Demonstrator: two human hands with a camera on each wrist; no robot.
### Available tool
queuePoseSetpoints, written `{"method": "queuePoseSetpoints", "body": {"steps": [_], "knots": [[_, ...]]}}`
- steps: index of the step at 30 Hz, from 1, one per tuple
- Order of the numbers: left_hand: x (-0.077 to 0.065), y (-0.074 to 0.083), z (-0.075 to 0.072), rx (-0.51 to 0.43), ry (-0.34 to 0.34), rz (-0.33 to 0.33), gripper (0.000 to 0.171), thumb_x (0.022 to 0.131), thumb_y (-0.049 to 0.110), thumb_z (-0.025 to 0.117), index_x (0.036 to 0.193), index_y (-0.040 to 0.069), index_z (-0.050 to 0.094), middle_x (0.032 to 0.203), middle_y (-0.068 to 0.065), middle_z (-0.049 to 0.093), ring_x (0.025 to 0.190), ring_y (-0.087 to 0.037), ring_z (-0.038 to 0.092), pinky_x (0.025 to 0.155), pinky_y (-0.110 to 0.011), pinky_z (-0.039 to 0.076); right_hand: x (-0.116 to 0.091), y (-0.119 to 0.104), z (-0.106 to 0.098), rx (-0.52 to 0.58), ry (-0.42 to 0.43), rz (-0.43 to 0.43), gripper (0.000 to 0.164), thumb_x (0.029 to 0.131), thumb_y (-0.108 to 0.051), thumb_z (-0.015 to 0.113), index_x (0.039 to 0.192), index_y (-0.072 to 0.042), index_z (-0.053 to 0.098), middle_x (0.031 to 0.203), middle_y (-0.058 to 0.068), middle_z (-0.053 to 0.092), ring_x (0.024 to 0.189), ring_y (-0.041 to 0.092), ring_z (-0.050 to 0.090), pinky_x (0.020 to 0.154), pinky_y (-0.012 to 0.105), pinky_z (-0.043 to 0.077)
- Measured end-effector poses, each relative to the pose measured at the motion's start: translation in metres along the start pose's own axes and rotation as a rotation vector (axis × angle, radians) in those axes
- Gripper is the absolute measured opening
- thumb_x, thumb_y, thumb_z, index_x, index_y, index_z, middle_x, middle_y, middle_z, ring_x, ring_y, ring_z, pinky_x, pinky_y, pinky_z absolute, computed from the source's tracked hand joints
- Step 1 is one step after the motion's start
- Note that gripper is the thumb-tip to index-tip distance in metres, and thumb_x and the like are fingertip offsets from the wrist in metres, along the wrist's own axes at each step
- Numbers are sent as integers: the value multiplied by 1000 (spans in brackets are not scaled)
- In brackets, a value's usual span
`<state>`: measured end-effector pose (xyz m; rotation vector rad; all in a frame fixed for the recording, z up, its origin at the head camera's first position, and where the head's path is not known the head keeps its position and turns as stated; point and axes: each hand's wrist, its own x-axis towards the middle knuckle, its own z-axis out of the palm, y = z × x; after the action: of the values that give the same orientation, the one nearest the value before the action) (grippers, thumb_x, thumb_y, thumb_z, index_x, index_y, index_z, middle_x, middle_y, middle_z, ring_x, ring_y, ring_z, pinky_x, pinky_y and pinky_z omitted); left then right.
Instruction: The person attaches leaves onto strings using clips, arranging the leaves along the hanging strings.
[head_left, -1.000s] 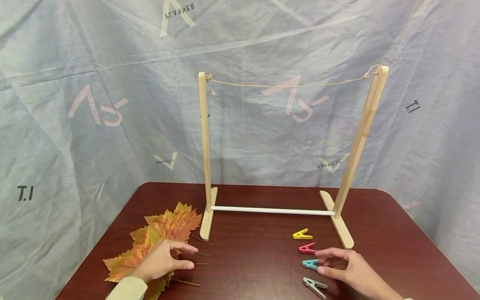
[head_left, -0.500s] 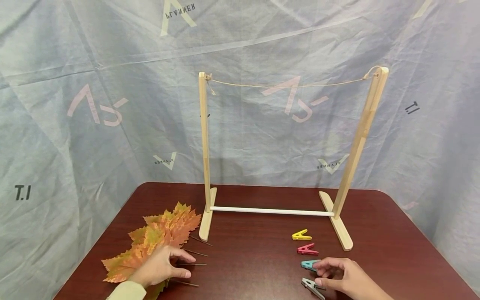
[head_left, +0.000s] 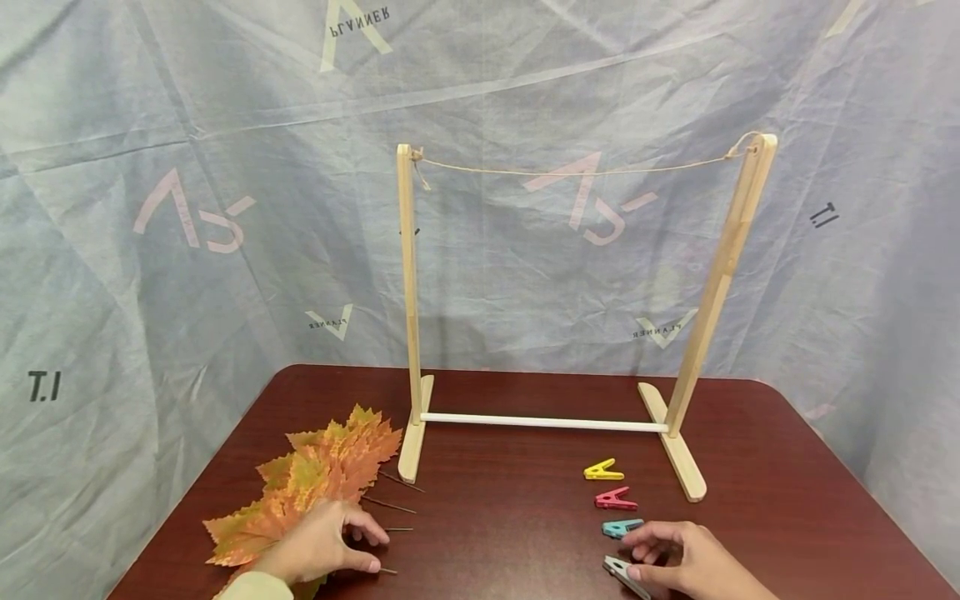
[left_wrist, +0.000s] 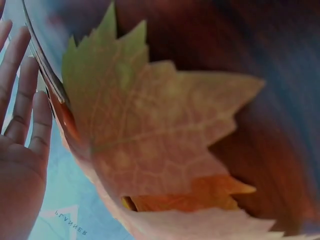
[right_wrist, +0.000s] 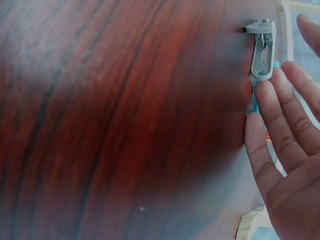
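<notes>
My left hand hovers over the stem side of several artificial maple leaves, orange and green, lying in an overlapping row. Its thumb is close to the nearest leaf stem; contact cannot be told. In the left wrist view a leaf fills the middle, with the fingers apart at its left. My right hand is around the near end of a row of clothespins, thumb beside the grey clothespin and fingers just below the teal clothespin. In the right wrist view the grey clothespin lies beyond loosely extended fingertips.
Behind the hands stands a wooden frame with a string across its top and a white rod low down. A red clothespin and a yellow clothespin lie farther back on the dark red table.
My right hand has moved toward me, from the red and teal clothespins to the grey one. The left hand has also shifted nearer, toward the closest stem. Leaves and clothespins stay put.
</notes>
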<state>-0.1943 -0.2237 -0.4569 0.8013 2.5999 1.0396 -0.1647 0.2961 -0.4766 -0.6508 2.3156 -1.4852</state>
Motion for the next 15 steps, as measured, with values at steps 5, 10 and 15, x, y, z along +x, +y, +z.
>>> {"method": "queuePoseSetpoints", "body": {"steps": [5,10,15], "knots": [[2,0,4,2,-13,36,19,76,26,91,91,22,82,88,17,71,77,0,57,68,-25,48,1,-1,1,6,-10,32,26,96,-13,71,114,6,70,93,-4,70,81,6,63,66,25,54],[4,-3,6,41,-12,85,17,74,24,92,88,23,82,85,21,66,76,3,55,67,-24,48,2,1,1,-14,-27,-3,24,96,-11,71,112,6,70,93,-3,70,80,6,63,67,26,55],[6,-5,7,102,-14,144,15,73,24,92,85,24,82,85,22,64,77,4,54,66,-22,48,3,2,1,-116,-33,-56,23,93,-13,75,108,3,72,89,-10,70,76,3,62,63,26,53]]}}
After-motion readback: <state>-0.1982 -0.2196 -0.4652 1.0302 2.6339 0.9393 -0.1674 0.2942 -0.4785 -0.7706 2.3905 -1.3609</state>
